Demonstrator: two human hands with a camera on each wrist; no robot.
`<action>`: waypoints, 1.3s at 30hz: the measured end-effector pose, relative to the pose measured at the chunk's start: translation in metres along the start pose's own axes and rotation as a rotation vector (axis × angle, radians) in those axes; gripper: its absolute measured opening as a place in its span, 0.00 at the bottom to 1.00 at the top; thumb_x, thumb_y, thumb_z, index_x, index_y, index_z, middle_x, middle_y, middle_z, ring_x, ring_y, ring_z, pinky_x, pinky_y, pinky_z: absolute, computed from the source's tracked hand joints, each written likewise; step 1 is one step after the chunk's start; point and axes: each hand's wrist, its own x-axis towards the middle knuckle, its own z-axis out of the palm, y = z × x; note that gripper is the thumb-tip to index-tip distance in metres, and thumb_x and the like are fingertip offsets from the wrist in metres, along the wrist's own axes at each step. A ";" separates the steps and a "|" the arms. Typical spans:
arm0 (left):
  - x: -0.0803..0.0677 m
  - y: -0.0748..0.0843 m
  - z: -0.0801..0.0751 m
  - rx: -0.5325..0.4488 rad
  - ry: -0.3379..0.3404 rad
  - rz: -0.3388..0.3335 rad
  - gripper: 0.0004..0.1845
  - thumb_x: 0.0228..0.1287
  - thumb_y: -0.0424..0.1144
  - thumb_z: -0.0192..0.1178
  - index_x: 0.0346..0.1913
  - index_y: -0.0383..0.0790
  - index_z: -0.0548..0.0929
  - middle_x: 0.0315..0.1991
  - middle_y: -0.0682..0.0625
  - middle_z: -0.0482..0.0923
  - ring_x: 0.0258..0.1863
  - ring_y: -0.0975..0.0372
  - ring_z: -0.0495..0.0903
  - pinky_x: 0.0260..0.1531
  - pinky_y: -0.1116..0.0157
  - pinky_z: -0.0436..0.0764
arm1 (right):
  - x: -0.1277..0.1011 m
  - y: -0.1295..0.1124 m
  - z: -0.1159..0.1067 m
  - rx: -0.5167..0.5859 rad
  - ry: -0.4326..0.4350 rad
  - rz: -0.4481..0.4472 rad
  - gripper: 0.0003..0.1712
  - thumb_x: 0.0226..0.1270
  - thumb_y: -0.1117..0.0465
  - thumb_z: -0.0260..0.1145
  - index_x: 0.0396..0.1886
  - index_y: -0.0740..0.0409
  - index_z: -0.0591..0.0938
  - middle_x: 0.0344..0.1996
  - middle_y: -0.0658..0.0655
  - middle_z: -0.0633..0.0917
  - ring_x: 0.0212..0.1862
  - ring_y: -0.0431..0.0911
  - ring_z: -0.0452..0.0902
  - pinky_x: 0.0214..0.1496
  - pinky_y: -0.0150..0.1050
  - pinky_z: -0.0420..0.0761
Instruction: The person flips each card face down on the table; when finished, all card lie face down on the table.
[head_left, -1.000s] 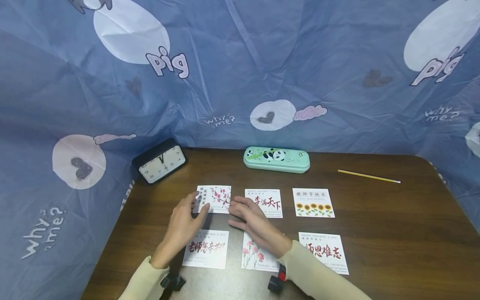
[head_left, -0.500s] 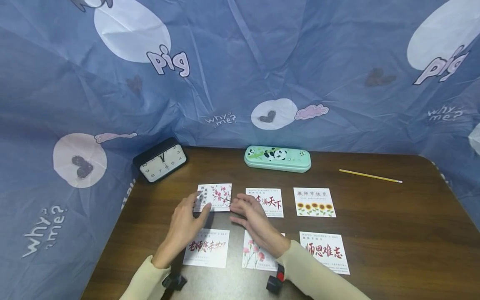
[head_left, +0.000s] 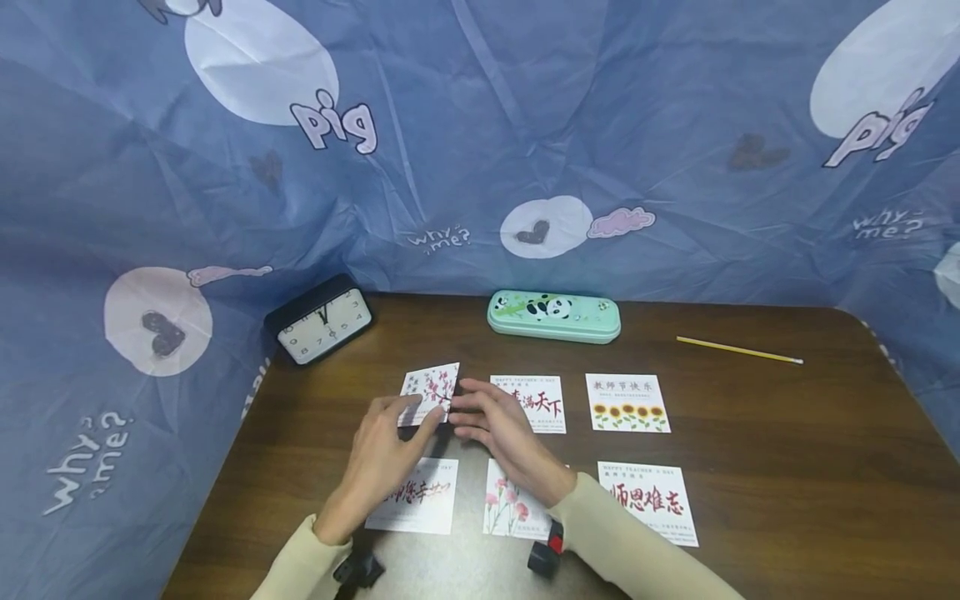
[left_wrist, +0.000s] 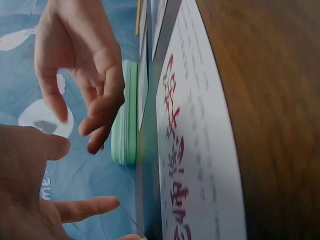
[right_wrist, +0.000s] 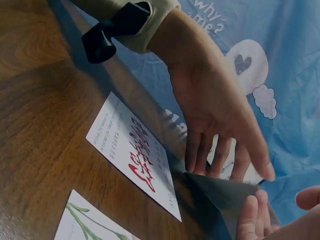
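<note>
Blossom card (head_left: 431, 390) lifted off the table (head_left: 787, 467) toward its back-left corner, pinched between left hand (head_left: 382, 454) and right hand (head_left: 498, 433). Thin stock, tilted: could bend, slip free, or drop onto the red-lettered card (head_left: 416, 500) below.

Cream long sleeves (head_left: 637, 554); blk wrist cams (head_left: 358, 571) w/ red bit.

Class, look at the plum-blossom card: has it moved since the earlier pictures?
Yes. The plum-blossom card, earlier flat and square beside the middle card, is now tilted and lifted at its near edge, held between the left hand and right hand.
</note>
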 end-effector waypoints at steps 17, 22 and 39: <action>-0.007 0.013 -0.001 -0.310 0.010 0.083 0.23 0.76 0.55 0.60 0.61 0.43 0.83 0.58 0.42 0.84 0.56 0.49 0.87 0.56 0.52 0.87 | 0.008 0.012 0.009 -0.037 -0.046 -0.026 0.26 0.78 0.63 0.60 0.69 0.73 0.70 0.54 0.64 0.87 0.45 0.42 0.87 0.59 0.43 0.88; -0.009 0.018 -0.006 -0.513 0.029 0.141 0.16 0.78 0.42 0.60 0.61 0.40 0.82 0.56 0.42 0.86 0.52 0.48 0.89 0.51 0.62 0.89 | 0.006 0.011 0.011 -0.082 -0.027 -0.025 0.34 0.76 0.57 0.65 0.74 0.69 0.67 0.67 0.72 0.77 0.61 0.51 0.84 0.68 0.50 0.83; -0.001 0.005 -0.018 -0.681 0.120 0.092 0.21 0.73 0.24 0.56 0.67 0.37 0.79 0.52 0.35 0.84 0.45 0.62 0.87 0.43 0.67 0.90 | 0.001 0.006 0.006 -0.147 0.146 -0.024 0.35 0.70 0.52 0.72 0.70 0.63 0.71 0.64 0.66 0.81 0.60 0.52 0.84 0.60 0.48 0.87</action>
